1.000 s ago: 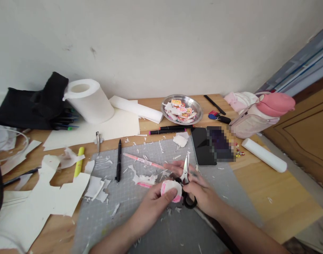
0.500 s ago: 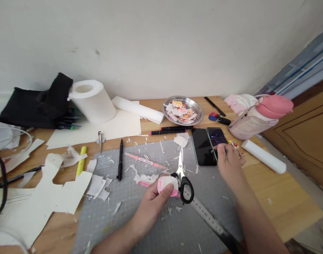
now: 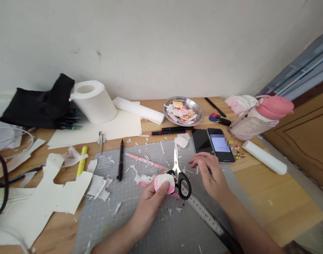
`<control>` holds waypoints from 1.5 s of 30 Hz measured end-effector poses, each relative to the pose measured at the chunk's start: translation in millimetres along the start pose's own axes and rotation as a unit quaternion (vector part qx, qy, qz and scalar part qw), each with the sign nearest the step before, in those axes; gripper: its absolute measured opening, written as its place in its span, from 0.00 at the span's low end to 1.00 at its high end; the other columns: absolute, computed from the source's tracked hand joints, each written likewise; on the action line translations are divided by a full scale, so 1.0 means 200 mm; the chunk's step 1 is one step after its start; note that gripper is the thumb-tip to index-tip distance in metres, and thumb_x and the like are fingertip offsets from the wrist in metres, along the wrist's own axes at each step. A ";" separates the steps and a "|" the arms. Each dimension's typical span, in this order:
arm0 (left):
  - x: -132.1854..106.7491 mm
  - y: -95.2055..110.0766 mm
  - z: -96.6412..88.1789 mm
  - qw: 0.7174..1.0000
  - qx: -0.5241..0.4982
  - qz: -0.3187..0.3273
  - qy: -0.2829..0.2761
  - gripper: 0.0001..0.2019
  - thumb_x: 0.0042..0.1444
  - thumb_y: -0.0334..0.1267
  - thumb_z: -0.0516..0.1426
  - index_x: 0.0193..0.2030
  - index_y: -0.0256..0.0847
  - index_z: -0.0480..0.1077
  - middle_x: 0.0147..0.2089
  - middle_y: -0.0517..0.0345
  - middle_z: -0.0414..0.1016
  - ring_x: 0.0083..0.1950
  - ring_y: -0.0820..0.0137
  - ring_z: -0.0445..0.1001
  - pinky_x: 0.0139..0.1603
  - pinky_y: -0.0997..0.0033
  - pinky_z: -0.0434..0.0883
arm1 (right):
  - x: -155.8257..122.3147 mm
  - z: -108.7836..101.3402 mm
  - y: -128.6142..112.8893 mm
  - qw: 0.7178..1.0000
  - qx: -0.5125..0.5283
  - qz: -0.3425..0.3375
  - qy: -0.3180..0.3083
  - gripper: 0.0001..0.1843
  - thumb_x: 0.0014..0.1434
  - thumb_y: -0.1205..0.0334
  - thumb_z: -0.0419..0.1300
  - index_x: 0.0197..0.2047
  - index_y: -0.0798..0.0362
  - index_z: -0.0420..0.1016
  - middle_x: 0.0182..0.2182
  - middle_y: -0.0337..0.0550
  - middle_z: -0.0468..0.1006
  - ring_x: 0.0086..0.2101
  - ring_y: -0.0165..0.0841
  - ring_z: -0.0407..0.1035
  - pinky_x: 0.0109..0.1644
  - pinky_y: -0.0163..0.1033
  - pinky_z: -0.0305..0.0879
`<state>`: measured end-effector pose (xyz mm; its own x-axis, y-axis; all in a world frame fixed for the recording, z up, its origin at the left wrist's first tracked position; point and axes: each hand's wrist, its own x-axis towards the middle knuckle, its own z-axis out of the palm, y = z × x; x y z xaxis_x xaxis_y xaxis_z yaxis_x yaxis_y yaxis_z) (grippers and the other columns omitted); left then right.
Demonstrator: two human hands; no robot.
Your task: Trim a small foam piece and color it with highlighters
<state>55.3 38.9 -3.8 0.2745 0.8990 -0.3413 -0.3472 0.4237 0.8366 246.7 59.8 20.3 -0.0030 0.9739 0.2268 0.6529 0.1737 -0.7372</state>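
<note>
My left hand (image 3: 150, 197) is closed on a small round white piece with a pink rim (image 3: 163, 181), held just above the grey cutting mat (image 3: 140, 225). Black-handled scissors (image 3: 180, 174) lie on the mat right beside that piece, blades pointing away from me. My right hand (image 3: 210, 174) hovers to the right of the scissors with its fingers loosely spread and nothing in them. Behind that hand lie two phones: one dark (image 3: 201, 140), one with a lit screen (image 3: 221, 146).
A metal ruler (image 3: 206, 215) lies under my right forearm. A pink pen (image 3: 145, 161), black pen (image 3: 120, 159), markers (image 3: 169, 131), yellow highlighter (image 3: 81, 161) and paper scraps (image 3: 58, 190) litter the desk. At the back stand a paper roll (image 3: 94, 100), a dish of stickers (image 3: 183, 111) and a pink bottle (image 3: 259, 114).
My right hand let go of the scissors, reached to the phone, whose screen lit up, and has come back toward the scissors. My left hand kept holding the pink-rimmed piece.
</note>
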 end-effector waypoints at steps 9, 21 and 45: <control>-0.01 -0.01 -0.01 1.000 -0.003 0.000 0.030 0.23 0.44 0.59 0.62 0.25 0.38 0.69 0.17 0.69 0.52 0.20 0.78 0.45 0.22 0.77 0.51 | -0.12 0.18 -0.07 0.820 0.466 0.268 -0.198 0.18 0.51 0.46 0.61 0.37 0.51 0.70 0.24 0.34 0.69 0.24 0.26 0.62 0.27 0.32 0.57; -0.01 0.01 -0.03 0.996 0.069 0.063 -0.014 0.18 0.54 0.49 0.59 0.48 0.42 0.72 0.51 0.54 0.70 0.46 0.66 0.68 0.51 0.70 0.64 | -0.09 0.15 -0.15 0.830 0.414 0.302 -0.221 0.20 0.38 0.55 0.70 0.34 0.53 0.72 0.29 0.35 0.72 0.32 0.28 0.64 0.37 0.34 0.62; -0.03 -0.01 -0.01 0.996 -0.075 -0.038 0.029 0.21 0.46 0.56 0.61 0.26 0.41 0.59 0.14 0.71 0.60 0.09 0.74 0.62 0.05 0.74 0.64 | -0.18 0.18 -0.13 0.750 0.444 0.173 -0.459 0.33 0.51 0.30 0.48 0.36 0.56 0.62 0.26 0.37 0.65 0.20 0.20 0.57 0.20 0.27 0.55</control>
<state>53.8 33.3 -4.6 0.2534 0.8672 -0.4287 -0.4589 0.4979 0.7359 202.9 25.9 9.1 -0.7359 0.6021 -0.3097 -0.0253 -0.4815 -0.8761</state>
